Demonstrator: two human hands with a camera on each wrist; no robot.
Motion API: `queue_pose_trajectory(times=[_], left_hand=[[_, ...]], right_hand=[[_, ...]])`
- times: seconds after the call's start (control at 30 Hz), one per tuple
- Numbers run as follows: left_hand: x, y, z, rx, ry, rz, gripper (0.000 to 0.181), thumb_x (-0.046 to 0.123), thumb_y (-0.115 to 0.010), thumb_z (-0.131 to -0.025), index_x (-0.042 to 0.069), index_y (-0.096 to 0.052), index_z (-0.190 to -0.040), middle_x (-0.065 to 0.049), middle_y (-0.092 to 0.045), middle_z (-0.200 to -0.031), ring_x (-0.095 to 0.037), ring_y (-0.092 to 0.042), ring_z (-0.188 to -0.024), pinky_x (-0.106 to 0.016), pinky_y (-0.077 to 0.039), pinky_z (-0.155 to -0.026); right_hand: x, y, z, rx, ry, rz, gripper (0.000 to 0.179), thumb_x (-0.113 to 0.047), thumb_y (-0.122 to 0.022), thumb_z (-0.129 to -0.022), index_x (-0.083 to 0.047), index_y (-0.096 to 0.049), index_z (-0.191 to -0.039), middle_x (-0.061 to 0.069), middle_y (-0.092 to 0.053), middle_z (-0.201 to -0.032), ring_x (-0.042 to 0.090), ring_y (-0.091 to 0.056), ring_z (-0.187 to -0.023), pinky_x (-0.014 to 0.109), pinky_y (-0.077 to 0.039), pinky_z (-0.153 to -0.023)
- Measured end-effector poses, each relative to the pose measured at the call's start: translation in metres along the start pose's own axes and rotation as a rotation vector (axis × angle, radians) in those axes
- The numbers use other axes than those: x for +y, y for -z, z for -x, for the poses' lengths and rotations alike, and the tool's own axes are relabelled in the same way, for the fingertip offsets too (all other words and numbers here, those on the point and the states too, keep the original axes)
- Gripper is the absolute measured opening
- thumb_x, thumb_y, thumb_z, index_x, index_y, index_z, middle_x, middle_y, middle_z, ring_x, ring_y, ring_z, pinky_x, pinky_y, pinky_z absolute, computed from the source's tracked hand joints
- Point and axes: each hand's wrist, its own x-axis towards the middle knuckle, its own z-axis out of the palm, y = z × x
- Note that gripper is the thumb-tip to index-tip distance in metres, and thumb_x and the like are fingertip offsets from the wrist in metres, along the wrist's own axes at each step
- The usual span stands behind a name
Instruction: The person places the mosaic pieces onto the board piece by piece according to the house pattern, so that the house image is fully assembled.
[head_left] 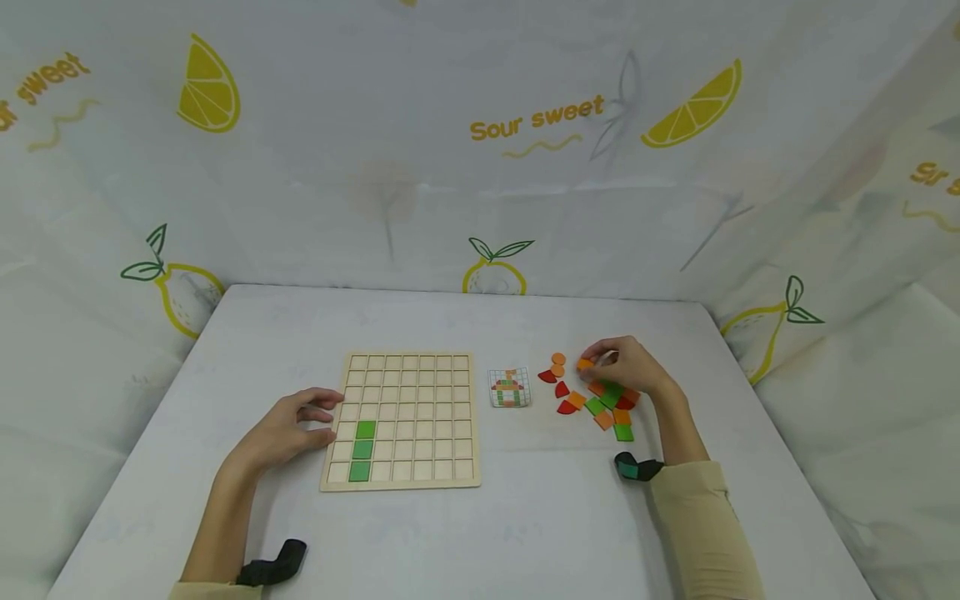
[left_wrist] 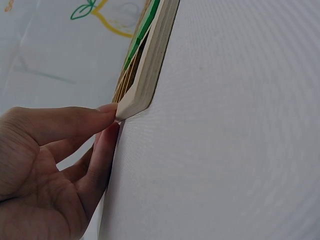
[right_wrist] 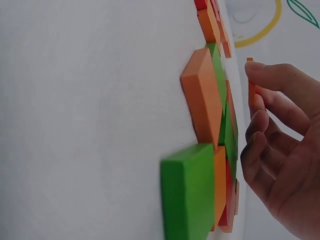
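Observation:
My right hand (head_left: 626, 364) pinches a thin orange tile (right_wrist: 251, 92) between thumb and fingers, over the far side of a loose pile of tiles. Below it in the right wrist view lie green tiles (right_wrist: 187, 192) and orange tiles (right_wrist: 202, 95), some overlapping. My left hand (head_left: 281, 429) rests against the left edge of a wooden grid board (head_left: 420, 486), its thumb and fingertips touching the rim. Three green tiles (head_left: 362, 450) fill a short column in the second column of squares, at the near end. In the left wrist view the thumb tip meets the board's edge.
Between the board and the pile lies a small pattern card (head_left: 510, 388) showing a coloured figure on a grid. Red quarter-round pieces (head_left: 562, 389) and orange round pieces (head_left: 558, 359) are scattered left of the pile. A lemon-print sheet (head_left: 360, 208) hangs behind the white table (head_left: 405, 542).

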Motion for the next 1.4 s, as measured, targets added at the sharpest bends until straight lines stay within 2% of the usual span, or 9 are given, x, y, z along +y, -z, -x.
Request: queue_pose_trajectory(times=[0.4,0.83,1.03,1.4], left_hand=[[0.0,0.0,0.0,0.008,-0.004,-0.011,0.06,0.008,-0.082,-0.092,0.0,-0.059,-0.147,-0.019,-0.069,-0.138,-0.027,-0.066,-0.12,-0.023,-0.052,-0.089],[0.001,0.0,0.0,0.008,-0.007,-0.014,0.059,0.007,-0.083,-0.092,0.001,-0.06,-0.146,-0.019,-0.07,-0.136,-0.026,-0.066,-0.12,-0.023,-0.053,-0.089],[0.002,-0.002,0.001,0.012,0.004,-0.006,0.06,0.006,-0.083,-0.09,0.001,-0.061,-0.145,-0.019,-0.069,-0.138,-0.027,-0.066,-0.121,-0.023,-0.053,-0.09],[-0.001,0.0,0.0,0.011,-0.017,-0.018,0.059,0.007,-0.082,-0.091,0.0,-0.06,-0.146,-0.02,-0.069,-0.138,-0.027,-0.067,-0.12,-0.024,-0.053,-0.089]], right_hand=[[-0.017,-0.001,0.002,0.035,0.031,-0.023,0.031,-0.025,-0.084,-0.095,-0.004,-0.077,-0.117,0.014,-0.073,-0.102,0.024,-0.063,-0.085,0.025,-0.055,-0.067],[-0.027,0.0,0.01,0.058,0.092,-0.032,0.03,-0.024,-0.082,-0.097,-0.004,-0.077,-0.118,0.019,-0.075,-0.121,0.029,-0.065,-0.103,0.025,-0.057,-0.072],[-0.04,-0.001,0.014,0.053,0.136,-0.059,0.029,-0.019,-0.081,-0.098,-0.003,-0.075,-0.12,0.02,-0.075,-0.122,0.028,-0.067,-0.103,0.024,-0.06,-0.078],[-0.067,-0.002,0.021,0.04,0.171,-0.103,0.029,-0.018,-0.082,-0.096,-0.005,-0.075,-0.121,0.017,-0.076,-0.121,0.027,-0.067,-0.099,0.024,-0.059,-0.077]])
